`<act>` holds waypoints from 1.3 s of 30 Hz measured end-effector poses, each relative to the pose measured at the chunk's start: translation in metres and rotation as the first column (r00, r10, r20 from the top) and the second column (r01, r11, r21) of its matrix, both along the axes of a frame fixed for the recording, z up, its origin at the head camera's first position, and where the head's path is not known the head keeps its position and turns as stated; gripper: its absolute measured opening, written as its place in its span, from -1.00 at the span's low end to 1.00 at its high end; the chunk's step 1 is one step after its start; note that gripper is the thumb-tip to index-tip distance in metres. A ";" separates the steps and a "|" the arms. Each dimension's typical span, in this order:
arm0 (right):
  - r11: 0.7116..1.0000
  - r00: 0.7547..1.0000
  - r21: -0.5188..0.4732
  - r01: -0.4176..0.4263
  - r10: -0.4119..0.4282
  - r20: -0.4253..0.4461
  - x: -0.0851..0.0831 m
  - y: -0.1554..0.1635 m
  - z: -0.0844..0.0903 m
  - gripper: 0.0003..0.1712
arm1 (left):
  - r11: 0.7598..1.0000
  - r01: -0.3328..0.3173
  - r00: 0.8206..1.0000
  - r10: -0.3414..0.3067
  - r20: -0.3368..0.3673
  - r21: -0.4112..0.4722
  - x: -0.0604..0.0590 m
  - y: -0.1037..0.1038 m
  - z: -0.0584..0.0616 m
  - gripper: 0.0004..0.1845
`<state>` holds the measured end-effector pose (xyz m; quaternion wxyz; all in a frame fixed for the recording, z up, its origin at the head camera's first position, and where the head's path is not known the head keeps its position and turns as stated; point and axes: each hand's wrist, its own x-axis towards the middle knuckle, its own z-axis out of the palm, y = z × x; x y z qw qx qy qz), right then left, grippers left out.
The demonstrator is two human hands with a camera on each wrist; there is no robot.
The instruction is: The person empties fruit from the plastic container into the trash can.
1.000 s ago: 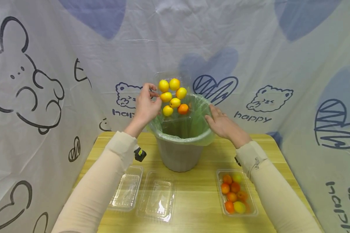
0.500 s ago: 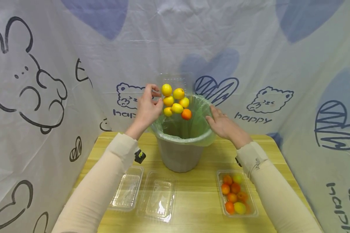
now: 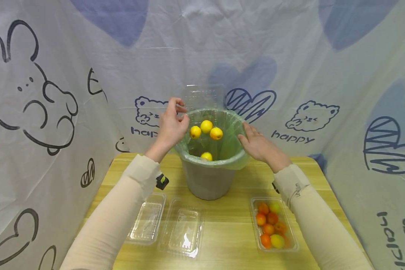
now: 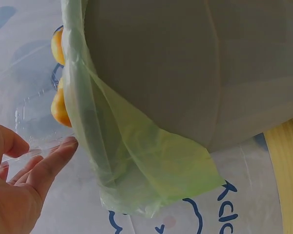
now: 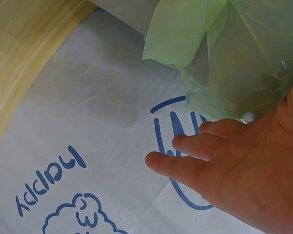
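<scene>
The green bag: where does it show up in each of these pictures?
Head: the green bag lines the grey bin, centre.
Left wrist: top left down to lower middle, right of the left hand.
Right wrist: upper right, above the right hand.
Shared landmark: the wooden table: bottom, right edge, upper left, respectively.

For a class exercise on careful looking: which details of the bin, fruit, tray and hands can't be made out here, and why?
Head view: the inside bottom of the bin, hidden by its front wall.
Head view: the outline of the clear tray, mostly too faint.
Left wrist view: parts of two fruits, behind the green liner.
Both wrist views: parts of the left hand and right hand, cut off by frame edges.
</scene>
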<state>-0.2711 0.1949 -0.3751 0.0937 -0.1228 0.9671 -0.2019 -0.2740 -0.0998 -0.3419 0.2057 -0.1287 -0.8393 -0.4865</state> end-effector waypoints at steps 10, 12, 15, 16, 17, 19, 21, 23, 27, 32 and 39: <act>1.000 1.000 0.006 -0.005 0.005 -0.008 0.000 0.000 0.000 -0.11 | 1.000 0.012 1.000 -0.011 -0.018 0.016 0.000 0.000 0.001 -0.65; 1.000 1.000 0.008 -0.005 0.005 -0.007 0.000 0.000 0.000 -0.11 | 0.999 0.015 1.000 -0.015 -0.019 0.028 0.000 0.001 0.001 -0.65; 1.000 1.000 0.011 -0.007 0.007 -0.009 0.001 0.000 0.000 -0.11 | 0.999 0.017 1.000 -0.016 -0.025 0.043 0.000 0.001 0.001 -0.66; 1.000 1.000 0.010 -0.008 0.008 -0.010 0.001 0.000 0.000 -0.12 | 0.999 0.017 0.999 -0.016 -0.031 0.047 0.001 0.001 0.001 -0.66; 1.000 1.000 0.009 -0.008 0.008 -0.009 0.001 0.000 0.000 -0.12 | 0.999 0.017 0.999 -0.015 -0.038 0.048 0.001 0.001 0.001 -0.66; 1.000 1.000 0.007 -0.008 0.008 -0.007 0.001 0.000 0.000 -0.12 | 0.999 0.019 0.999 -0.017 -0.050 0.049 0.001 0.002 0.000 -0.67; 1.000 1.000 0.005 -0.008 0.008 -0.004 0.001 0.000 -0.001 -0.12 | 0.999 0.020 0.998 -0.017 -0.065 0.046 0.001 0.001 0.000 -0.67; 1.000 1.000 0.005 -0.006 0.006 -0.002 0.001 0.000 -0.001 -0.12 | 0.999 0.020 0.997 -0.017 -0.077 0.043 0.001 0.002 0.000 -0.68; 1.000 1.000 0.004 -0.005 0.005 -0.001 0.001 0.000 -0.001 -0.12 | 0.999 0.027 0.995 -0.023 -0.097 0.043 0.002 0.002 0.001 -0.70; 1.000 1.000 0.003 -0.007 0.007 -0.002 0.002 0.001 -0.001 -0.12 | 0.999 0.037 0.991 -0.032 -0.132 0.030 0.003 0.002 0.001 -0.71; 1.000 0.999 0.003 -0.025 0.025 -0.022 0.002 0.001 -0.001 -0.11 | 0.999 0.053 0.976 -0.052 -0.209 0.001 0.003 0.001 0.000 -0.75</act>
